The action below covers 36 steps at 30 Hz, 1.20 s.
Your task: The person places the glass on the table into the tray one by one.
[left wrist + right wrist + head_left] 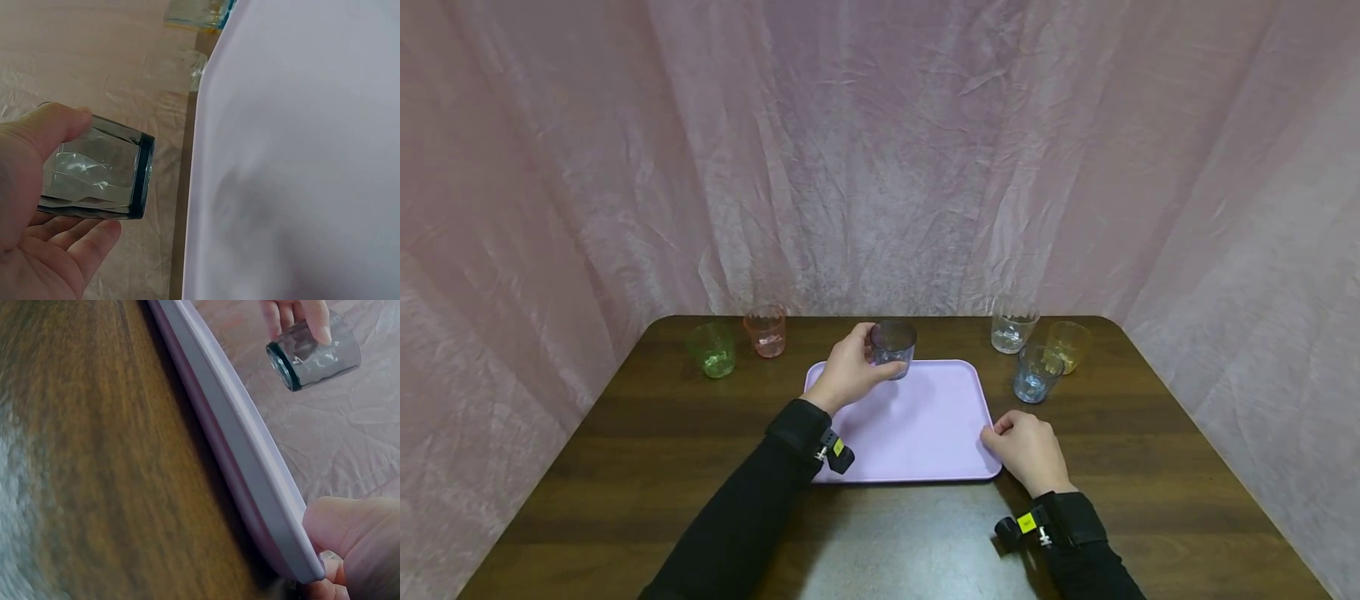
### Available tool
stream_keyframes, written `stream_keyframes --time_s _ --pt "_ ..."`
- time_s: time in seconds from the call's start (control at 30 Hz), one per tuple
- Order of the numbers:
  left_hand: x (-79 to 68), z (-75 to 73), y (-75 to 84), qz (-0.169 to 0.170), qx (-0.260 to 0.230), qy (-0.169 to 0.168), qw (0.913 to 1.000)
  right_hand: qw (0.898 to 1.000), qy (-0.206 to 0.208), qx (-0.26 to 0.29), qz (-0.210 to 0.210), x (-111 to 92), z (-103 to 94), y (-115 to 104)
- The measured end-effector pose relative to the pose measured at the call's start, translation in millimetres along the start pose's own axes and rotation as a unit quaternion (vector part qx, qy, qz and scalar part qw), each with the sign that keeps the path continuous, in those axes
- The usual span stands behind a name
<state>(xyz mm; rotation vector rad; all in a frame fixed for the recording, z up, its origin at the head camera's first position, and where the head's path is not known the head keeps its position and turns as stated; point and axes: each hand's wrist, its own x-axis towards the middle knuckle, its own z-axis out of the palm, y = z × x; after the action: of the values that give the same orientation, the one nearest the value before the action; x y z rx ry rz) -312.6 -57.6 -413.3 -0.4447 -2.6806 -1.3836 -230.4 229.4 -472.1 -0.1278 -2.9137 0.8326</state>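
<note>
My left hand (852, 369) grips a smoky grey glass (893, 346) by its sides, thumb opposite fingers. The glass is upright above the far edge of a lilac tray (917, 425). In the left wrist view the dark thick base of the glass (142, 178) shows clear of the tray, whose surface bears a shadow. My right hand (1028, 450) pinches the tray at its right side near the front corner. From the right wrist, the thumb lies on the rim (275, 481) and the fingertips sit under it.
Left of the tray stand a green glass (715, 352) and a pink glass (767, 332). On the right are a clear glass (1012, 327), a yellow glass (1070, 343) and a blue glass (1036, 375). A pink curtain (880, 167) hangs behind the wooden table (647, 467).
</note>
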Motion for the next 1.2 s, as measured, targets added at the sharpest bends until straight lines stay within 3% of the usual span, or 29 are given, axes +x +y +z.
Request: stream_keyframes --time_s 0.47,1.2 --pt "12.2 19.6 10.9 -0.010 -0.020 -0.012 0.9997 1.000 0.000 -0.001 0.004 0.1 -2.1 -2.4" --pt "20.0 50.5 10.5 -0.012 -0.022 -0.032 0.9992 1.000 0.003 -0.003 0.003 -2.2 -1.2 -3.8"
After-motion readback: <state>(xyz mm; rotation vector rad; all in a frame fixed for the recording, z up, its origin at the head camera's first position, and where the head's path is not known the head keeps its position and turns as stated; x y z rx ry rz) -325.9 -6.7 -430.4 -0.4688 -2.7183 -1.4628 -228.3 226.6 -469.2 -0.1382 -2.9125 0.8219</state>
